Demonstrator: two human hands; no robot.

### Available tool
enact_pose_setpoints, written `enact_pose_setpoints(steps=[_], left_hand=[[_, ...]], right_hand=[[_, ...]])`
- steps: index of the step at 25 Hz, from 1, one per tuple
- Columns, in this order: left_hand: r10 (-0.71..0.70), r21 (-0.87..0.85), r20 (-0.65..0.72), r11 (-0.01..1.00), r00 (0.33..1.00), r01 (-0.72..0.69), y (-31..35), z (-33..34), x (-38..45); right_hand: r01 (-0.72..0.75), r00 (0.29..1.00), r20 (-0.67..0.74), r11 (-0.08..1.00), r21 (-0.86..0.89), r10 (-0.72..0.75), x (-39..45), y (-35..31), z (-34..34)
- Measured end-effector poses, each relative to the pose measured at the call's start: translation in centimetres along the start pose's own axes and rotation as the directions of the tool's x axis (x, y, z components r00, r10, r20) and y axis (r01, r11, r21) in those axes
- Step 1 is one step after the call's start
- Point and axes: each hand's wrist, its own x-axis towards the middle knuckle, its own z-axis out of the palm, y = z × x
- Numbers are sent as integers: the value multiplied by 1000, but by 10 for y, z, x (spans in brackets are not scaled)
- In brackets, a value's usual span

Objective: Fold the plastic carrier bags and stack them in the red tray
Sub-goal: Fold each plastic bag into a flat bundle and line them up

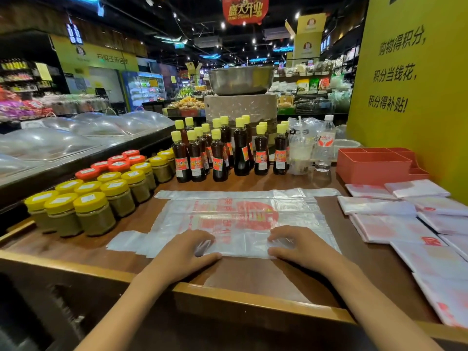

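In the head view, a clear plastic carrier bag (235, 219) printed in red is laid flat across the centre of a wooden counter (253, 277). Its near edge is gripped by both hands in the lower middle of the frame. The left hand (188, 252) is placed at the bag's near-left part, its fingers curled over a gathered bit of plastic and its thumb laid along the bag's edge. The right hand (296, 245) is placed at the near-right part, its fingers likewise curled onto the film with crinkled plastic pinched beneath the fingertips. One handle strip is seen along the bag's far edge and another juts out at the lower left.

At the right of the frame, flat bags (395, 224) are spread over the counter in overlapping piles, reaching down to the lower right corner. The red tray (374, 168), divided into compartments, is set at the upper right of the counter, behind those bags and against a yellow wall panel (410, 84); whether anything lies in its compartments cannot be told.

Behind the bag, dark sauce bottles (220, 150) with yellow caps are grouped at centre frame. Jars (93, 198) with yellow and red lids are ranked at the left. A water bottle (325, 145) and a plastic cup (300, 153) are stood between the sauce bottles and the tray.
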Motion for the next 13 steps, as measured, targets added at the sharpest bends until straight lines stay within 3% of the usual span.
enact_pose_setpoints(steps=[8,11,13], left_hand=[[81,5,-30,997,996,-81,-3,1,0],[96,26,-84,995,992,-94,-9,6,3],[66,38,-131,997,989,-61,-12,8,2]], right_hand=[[34,992,-108,977,-209,-58,2,-9,0],[-26,990,-138,992,-120,9,0,-6,-3],[-127,973,-213,978,-164,91,-2,1,-6]])
